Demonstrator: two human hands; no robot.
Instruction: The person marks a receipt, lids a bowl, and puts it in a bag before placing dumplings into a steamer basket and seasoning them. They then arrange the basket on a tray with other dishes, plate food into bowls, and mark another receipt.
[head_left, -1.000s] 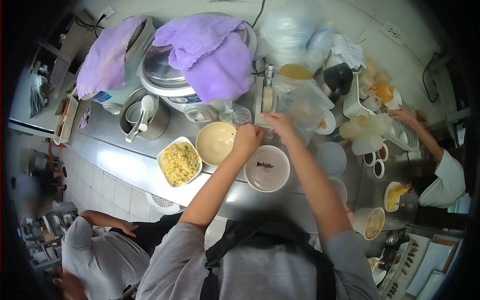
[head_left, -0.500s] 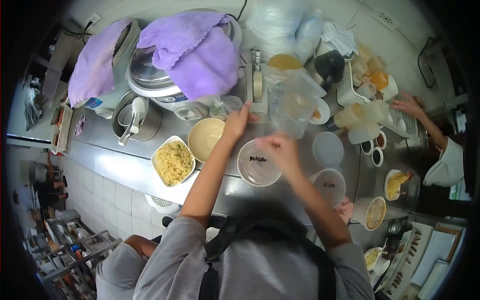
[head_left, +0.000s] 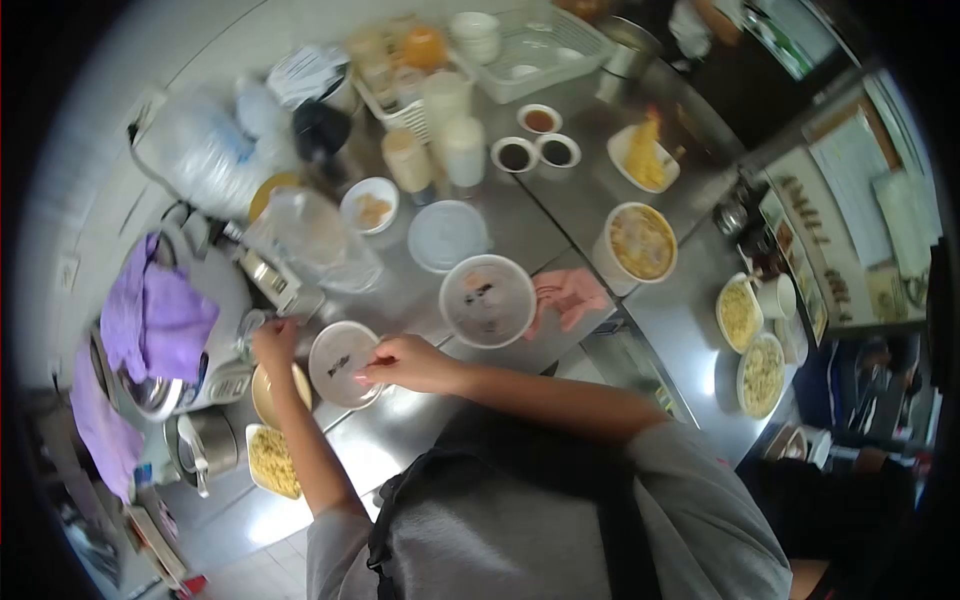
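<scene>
My right hand (head_left: 408, 363) is closed in a pinch at the right edge of a round lidded plastic container (head_left: 325, 372) with black handwriting on top. Whatever its fingertips hold is too small to make out. My left hand (head_left: 275, 343) has its fingers drawn together beside a small clear plastic bag (head_left: 253, 325), just below the tape dispenser (head_left: 268, 272). I cannot make out what is in them. Under my left forearm are a beige bowl (head_left: 268, 398) and a white dish of yellow fried rice (head_left: 272, 462). A second marked, lidded container (head_left: 487, 302) stands to the right.
A pink cloth (head_left: 568, 298) touches the second container. Beyond lie a loose clear lid (head_left: 447, 236), sauce bottles (head_left: 463, 152), small sauce cups (head_left: 540, 121), a tempura dish (head_left: 643, 158) and a soup tub (head_left: 640, 245). Purple towels (head_left: 158, 310) cover appliances on the left.
The view has swung to the right, showing more of the right-hand counter. My left hand has moved off the tape dispenser; my right hand has settled at the container's edge.
</scene>
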